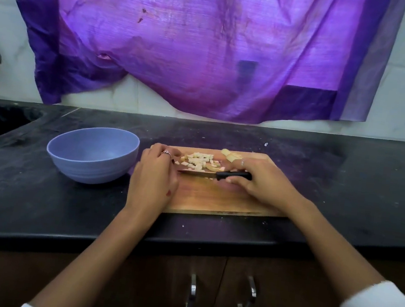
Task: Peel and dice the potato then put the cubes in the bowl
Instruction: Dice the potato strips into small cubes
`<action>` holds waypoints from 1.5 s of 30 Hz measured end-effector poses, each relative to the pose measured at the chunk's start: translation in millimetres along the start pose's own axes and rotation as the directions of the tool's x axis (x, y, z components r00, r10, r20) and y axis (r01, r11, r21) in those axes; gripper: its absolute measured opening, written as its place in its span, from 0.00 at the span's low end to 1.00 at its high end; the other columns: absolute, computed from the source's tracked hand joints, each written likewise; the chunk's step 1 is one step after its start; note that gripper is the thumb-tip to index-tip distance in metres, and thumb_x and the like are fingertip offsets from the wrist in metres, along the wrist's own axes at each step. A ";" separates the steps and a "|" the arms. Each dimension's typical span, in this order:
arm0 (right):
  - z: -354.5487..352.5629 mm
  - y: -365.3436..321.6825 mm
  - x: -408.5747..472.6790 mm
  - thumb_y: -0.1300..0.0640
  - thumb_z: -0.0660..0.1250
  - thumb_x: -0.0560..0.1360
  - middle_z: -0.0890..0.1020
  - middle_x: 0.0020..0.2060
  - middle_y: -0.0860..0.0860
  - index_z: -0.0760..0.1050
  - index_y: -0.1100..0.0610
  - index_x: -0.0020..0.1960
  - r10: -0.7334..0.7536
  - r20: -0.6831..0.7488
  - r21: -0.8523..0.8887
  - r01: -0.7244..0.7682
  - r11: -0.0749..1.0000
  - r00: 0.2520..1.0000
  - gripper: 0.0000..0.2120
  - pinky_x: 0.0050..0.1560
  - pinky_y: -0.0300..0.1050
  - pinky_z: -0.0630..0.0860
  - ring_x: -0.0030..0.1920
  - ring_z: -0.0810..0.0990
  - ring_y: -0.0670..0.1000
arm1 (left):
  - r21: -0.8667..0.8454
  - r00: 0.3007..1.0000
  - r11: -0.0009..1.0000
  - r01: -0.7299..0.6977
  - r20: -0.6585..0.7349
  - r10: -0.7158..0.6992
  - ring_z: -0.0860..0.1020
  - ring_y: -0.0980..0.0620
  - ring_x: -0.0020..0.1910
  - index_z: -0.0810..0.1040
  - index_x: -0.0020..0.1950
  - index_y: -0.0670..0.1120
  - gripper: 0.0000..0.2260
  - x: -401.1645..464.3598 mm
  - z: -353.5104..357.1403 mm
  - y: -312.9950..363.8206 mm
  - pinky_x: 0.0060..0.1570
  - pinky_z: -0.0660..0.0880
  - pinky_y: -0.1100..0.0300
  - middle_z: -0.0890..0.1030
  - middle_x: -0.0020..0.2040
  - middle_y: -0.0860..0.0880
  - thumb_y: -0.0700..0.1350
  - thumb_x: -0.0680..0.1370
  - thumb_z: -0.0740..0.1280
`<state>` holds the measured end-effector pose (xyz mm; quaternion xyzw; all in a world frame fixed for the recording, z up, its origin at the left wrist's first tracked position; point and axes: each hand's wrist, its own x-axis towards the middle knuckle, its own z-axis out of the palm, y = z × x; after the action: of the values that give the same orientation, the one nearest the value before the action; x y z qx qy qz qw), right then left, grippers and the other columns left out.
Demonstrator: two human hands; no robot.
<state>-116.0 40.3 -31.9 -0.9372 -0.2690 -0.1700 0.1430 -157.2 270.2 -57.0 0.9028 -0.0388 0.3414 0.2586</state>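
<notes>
Blue bowl point(93, 153) on the dark counter point(344, 182), just left of the wooden board point(216, 198). Left hand point(155, 173), fingers curled, at the board's left edge; hold unclear. Potato cubes point(199, 161) mid-board, near its far edge. Right hand point(261, 182) grips the knife point(219, 175), blade lying flat.

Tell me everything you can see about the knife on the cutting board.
The knife is small, with a black handle that looks like plastic and a thin metal blade. It lies nearly flat across the wooden cutting board, handle to the right, blade pointing left toward the left hand. The right hand grips the handle. The blade sits just in front of the potato cubes; its tip is near the left hand's fingers.
</notes>
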 end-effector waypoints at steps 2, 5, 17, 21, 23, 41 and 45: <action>3.0 2.7 12.5 0.45 0.69 0.73 0.81 0.55 0.41 0.78 0.41 0.59 0.011 -0.024 0.039 -0.010 0.999 1.000 0.14 0.52 0.37 0.71 0.56 0.77 0.43 | -0.020 1.000 1.000 -0.004 0.002 0.004 0.71 0.50 0.55 0.78 0.60 0.46 0.15 0.6 -0.9 -1.5 0.50 0.72 0.54 0.74 0.58 0.50 0.37 0.77 0.60; -8.5 13.6 2.2 0.48 0.71 0.73 0.80 0.49 0.36 0.79 0.38 0.52 0.036 0.026 0.147 -0.040 0.988 0.999 0.09 0.50 0.31 0.70 0.50 0.76 0.37 | -0.033 1.000 0.999 -0.023 0.017 0.023 0.72 0.51 0.55 0.77 0.62 0.47 0.14 1.1 -2.9 -0.3 0.49 0.72 0.55 0.74 0.58 0.51 0.39 0.78 0.61; -15.3 53.8 -39.6 0.57 0.70 0.75 0.82 0.34 0.52 0.81 0.53 0.51 0.332 -0.183 0.590 -0.166 0.790 0.925 0.06 0.39 0.27 0.69 0.35 0.77 0.42 | 0.086 0.840 0.900 -0.427 0.406 0.359 0.74 0.52 0.60 0.80 0.61 0.51 0.12 52.9 33.8 46.8 0.56 0.73 0.54 0.79 0.61 0.53 0.47 0.79 0.63; -7.3 54.0 -39.3 0.58 0.70 0.74 0.81 0.33 0.50 0.81 0.54 0.52 0.362 -0.183 0.619 -0.179 0.765 0.914 0.07 0.41 0.26 0.69 0.34 0.77 0.40 | 0.082 0.751 0.863 -0.498 0.537 0.383 0.72 0.54 0.62 0.81 0.59 0.50 0.14 67.3 57.1 46.0 0.58 0.73 0.53 0.76 0.64 0.54 0.53 0.79 0.62; -6.2 55.6 -41.0 0.57 0.70 0.74 0.81 0.33 0.48 0.81 0.55 0.52 0.369 -0.193 0.644 -0.167 0.747 0.909 0.07 0.41 0.26 0.69 0.33 0.77 0.39 | 0.019 0.755 0.883 -0.469 0.528 0.389 0.73 0.54 0.61 0.83 0.57 0.50 0.12 69.0 61.1 46.0 0.57 0.73 0.53 0.77 0.63 0.54 0.52 0.79 0.64; -9.5 32.9 -45.8 0.53 0.68 0.74 0.81 0.35 0.41 0.78 0.48 0.52 0.291 -0.242 0.442 -0.162 0.882 0.926 0.07 0.44 0.33 0.73 0.40 0.80 0.41 | 0.122 0.911 0.978 -0.171 0.398 0.109 0.76 0.57 0.40 0.84 0.48 0.53 0.05 16.1 -5.6 25.0 0.41 0.72 0.61 0.82 0.42 0.56 0.51 0.75 0.70; -11.2 18.3 -46.6 0.49 0.66 0.74 0.80 0.37 0.39 0.77 0.46 0.56 0.250 -0.265 0.282 -0.173 0.944 0.931 0.11 0.44 0.53 0.77 0.39 0.80 0.49 | 0.093 0.932 0.988 -0.126 0.351 0.086 0.72 0.61 0.38 0.83 0.52 0.51 0.09 2.4 -4.9 23.6 0.36 0.66 0.68 0.81 0.46 0.55 0.52 0.76 0.68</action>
<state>-145.7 0.1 -43.4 -0.8983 -0.1607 -0.2566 0.3183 -164.1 252.4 -41.9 0.9586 -0.1129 0.1924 0.1771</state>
